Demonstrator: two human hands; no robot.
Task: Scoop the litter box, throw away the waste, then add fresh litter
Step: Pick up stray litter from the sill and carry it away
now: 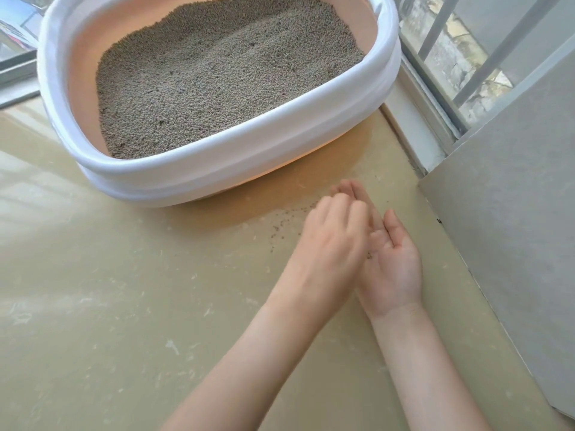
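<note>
Currently I see the litter box (217,157) on the floor (93,275) ahead, top edge cropped. Stray granules (281,227) lie between. Right hand (390,259) flat, palm up; left hand (329,241) covers its fingers, its own grasp unreadable.

The floor (124,306) beneath me is glossy beige tile with pale streaks and bright reflections at the left. A grey wall panel (513,228) rises at my right. Beyond it, a window (460,66) with pale vertical bars (438,23) sits above a white sill (413,126). A second window frame (15,66) shows at the upper left.
</note>
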